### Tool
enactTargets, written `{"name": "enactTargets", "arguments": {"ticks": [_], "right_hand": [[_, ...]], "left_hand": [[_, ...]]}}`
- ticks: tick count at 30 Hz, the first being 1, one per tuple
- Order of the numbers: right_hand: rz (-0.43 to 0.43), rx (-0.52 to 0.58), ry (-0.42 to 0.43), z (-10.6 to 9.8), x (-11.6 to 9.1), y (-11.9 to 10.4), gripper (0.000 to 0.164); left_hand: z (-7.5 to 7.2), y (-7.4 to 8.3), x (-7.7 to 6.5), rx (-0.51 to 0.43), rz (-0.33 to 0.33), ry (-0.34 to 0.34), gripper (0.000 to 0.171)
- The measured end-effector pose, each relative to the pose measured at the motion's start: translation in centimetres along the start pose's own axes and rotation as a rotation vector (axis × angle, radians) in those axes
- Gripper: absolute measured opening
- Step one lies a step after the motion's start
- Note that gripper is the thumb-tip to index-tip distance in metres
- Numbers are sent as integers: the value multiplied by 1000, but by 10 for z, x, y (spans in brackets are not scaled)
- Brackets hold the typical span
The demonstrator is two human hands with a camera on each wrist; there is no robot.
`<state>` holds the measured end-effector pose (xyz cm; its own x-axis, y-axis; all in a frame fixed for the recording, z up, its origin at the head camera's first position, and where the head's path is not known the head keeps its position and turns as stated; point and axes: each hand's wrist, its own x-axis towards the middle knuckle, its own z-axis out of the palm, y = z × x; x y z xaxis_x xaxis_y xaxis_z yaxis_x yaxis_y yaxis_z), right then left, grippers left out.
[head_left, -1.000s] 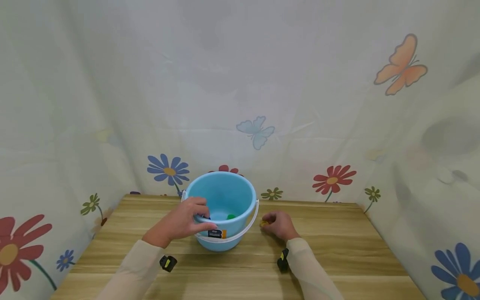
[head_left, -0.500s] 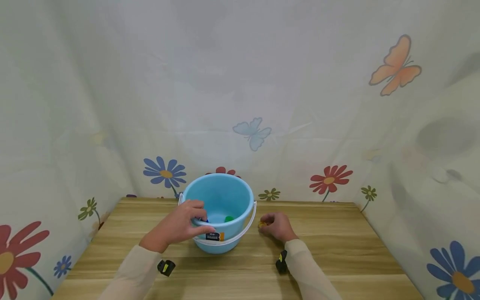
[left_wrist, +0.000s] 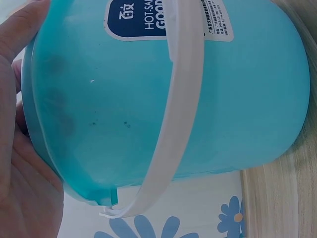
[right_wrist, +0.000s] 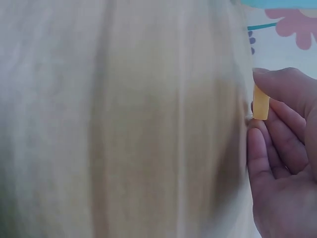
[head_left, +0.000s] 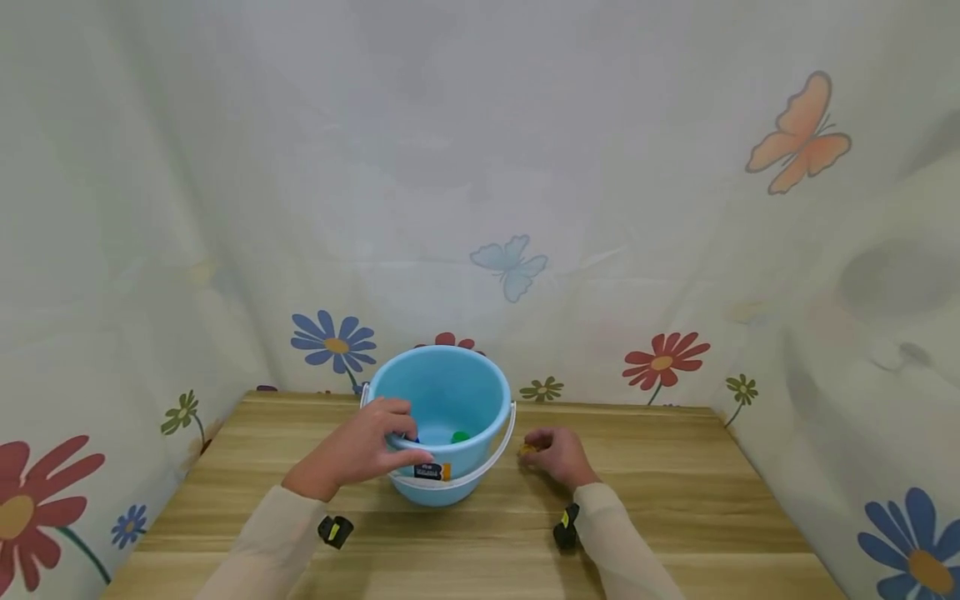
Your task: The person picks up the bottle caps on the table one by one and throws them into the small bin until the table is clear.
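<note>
A light blue bucket (head_left: 450, 392) with a white handle (head_left: 480, 471) stands on the wooden table. My left hand (head_left: 363, 446) grips its near left rim, thumb outside and fingers inside; the left wrist view shows the same hold on the bucket (left_wrist: 119, 109). Inside the bucket lies a small green thing (head_left: 460, 436), and a dark blue bit shows by my left fingertips. To the right of the bucket, my right hand (head_left: 558, 457) pinches a small yellow block (right_wrist: 261, 103) between thumb and fingers, low over the tabletop.
The wooden table (head_left: 660, 500) reaches back to a pale curtain (head_left: 375, 167) printed with flowers and butterflies, which also hangs at both sides. The handle hangs down across the bucket's front. Black wrist devices (head_left: 335, 530) sit at both sleeves.
The head view shifts slightly. Both hands keep their places, the left on the bucket's rim and the right with the yellow block.
</note>
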<state>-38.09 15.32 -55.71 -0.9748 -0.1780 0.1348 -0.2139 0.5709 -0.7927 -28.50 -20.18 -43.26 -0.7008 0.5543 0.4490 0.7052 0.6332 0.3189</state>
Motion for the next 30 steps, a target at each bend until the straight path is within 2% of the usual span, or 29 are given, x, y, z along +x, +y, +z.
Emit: {"name": "enactTargets", "arguments": {"ticks": [5,7,14,22,30], "right_hand": [[-55,39,-32,-8,-2,0,42],[-50,75,-29,-12,-3,-1,47],[-147,188,7,-30,-6,-15,50],[-186,209,-23,-45,-14,-48,40],[-242,211,9,-54,-16,-67,29]], "left_hand": [[-1,0,-1,-2,3,3,35],[-1,0,-1,0,3,7,34],[-2,2,-2,4,2,9,33],[-2,4,-1,3,-10,-5,31],[-2,6,1,11,3,4,32]]}}
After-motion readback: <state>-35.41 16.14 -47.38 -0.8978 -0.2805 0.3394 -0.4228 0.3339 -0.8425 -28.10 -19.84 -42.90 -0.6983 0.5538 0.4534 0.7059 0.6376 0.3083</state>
